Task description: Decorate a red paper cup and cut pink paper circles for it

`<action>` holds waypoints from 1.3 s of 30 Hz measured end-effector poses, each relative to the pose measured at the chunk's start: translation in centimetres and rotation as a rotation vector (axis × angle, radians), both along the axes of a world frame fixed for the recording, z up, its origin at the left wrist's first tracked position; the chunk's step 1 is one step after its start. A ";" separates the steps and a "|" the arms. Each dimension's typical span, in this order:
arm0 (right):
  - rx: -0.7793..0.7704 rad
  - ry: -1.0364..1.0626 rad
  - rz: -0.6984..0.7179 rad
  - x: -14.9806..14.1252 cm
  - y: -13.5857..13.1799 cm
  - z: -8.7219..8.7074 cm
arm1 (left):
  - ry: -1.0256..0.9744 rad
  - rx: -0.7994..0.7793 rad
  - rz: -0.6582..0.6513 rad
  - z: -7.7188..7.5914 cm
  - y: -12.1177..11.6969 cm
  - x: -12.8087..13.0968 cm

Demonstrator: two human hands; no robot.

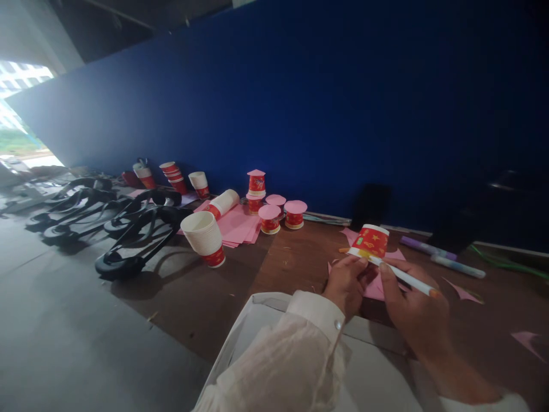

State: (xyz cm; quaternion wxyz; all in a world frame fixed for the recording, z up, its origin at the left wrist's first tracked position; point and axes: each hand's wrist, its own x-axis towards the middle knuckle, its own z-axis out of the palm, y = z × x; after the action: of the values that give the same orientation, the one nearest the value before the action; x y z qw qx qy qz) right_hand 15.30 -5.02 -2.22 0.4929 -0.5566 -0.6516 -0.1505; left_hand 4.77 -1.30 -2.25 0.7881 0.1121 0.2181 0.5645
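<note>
My left hand (346, 282) steadies an upside-down red paper cup (371, 241) that stands on a sheet of pink paper (377, 286); my fingers press at the cup's lower rim. My right hand (412, 306) grips a white pen (401, 274) with an orange end, its tip against the base of the cup on the paper. A white sleeve (291, 355) covers my left forearm.
Further back on the brown table (240, 286) are a stack of white cups (205, 237), a pile of pink sheets (240, 226) and several red cups capped with pink discs (270, 218). Markers (457, 266) lie to the right. Black chair bases (128, 229) crowd the left. A white box (369, 372) sits below my hands.
</note>
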 end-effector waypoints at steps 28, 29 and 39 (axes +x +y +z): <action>-0.117 0.416 -0.094 -0.2 -0.1 0.0 | -0.060 -0.077 0.023 1.2 -0.2 -0.8; -0.186 0.488 -0.112 0.0 0.1 -0.1 | -0.058 -0.083 0.025 1.2 -0.3 -0.8; -0.413 1.428 0.130 0.4 1.7 -1.0 | -0.030 -0.091 -0.014 0.8 -0.2 -0.9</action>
State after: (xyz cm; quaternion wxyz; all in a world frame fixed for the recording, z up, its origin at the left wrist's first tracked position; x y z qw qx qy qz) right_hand 15.73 -3.29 -3.20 0.6896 -0.5604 -0.2194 0.4028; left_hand 3.91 -1.52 -1.42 0.7996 0.0690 0.2308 0.5501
